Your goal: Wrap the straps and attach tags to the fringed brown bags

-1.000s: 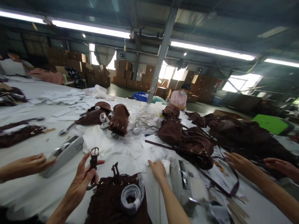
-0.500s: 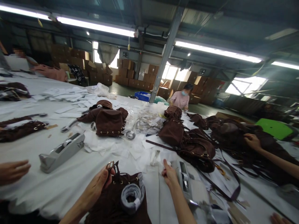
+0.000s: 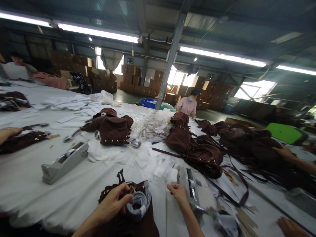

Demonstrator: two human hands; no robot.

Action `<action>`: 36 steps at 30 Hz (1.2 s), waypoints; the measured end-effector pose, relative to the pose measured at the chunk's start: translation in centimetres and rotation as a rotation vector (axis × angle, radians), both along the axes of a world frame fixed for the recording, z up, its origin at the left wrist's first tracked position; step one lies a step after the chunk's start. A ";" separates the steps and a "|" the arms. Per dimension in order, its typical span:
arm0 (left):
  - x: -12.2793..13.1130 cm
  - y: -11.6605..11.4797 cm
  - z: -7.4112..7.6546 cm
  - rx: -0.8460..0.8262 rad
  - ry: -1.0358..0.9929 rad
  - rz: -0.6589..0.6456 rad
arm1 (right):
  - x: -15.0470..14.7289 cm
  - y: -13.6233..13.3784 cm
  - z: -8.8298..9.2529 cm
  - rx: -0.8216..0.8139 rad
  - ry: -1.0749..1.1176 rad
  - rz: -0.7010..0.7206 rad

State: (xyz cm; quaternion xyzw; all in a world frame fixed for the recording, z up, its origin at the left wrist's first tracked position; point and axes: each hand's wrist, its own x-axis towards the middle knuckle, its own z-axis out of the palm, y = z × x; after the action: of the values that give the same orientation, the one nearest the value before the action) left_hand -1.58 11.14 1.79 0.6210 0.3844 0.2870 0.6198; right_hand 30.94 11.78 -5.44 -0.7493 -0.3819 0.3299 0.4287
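Head view over a long white-covered worktable [image 3: 32, 184], with stacked cartons [image 3: 132, 77] beyond it, and brown suede bags [image 3: 113, 131] and loose white paper slips [image 3: 69, 107] spread across the top. At the near edge lay a fringed suede drawstring bag [image 3: 139, 225], a grey-white wrapped roll [image 3: 138, 205] sitting at its mouth and a buckled strap [image 3: 120, 176] standing up from it. The left hand [image 3: 111, 205] had its fingers curled closed around the bag's gathered top, beside the roll. The right hand [image 3: 179, 194] lay half curled near a grey tape dispenser [image 3: 192, 187]; whether it held anything small could not be told. A co-worker's hand [image 3: 283, 152] rested on bags far right. A loosened grip could let the roll slip out, and a bag dragged right could catch on the dispenser.
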 end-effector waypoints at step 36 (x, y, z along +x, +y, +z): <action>1.8 -1.0 -4.3 -0.163 -0.081 0.218 | -0.1 0.8 1.5 -0.083 -0.679 0.018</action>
State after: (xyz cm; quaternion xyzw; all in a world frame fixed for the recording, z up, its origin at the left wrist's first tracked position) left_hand 0.22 10.12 -2.50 0.5110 0.4464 0.3454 0.6484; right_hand 30.81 12.63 -3.97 -0.8299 -0.4957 0.0805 0.2431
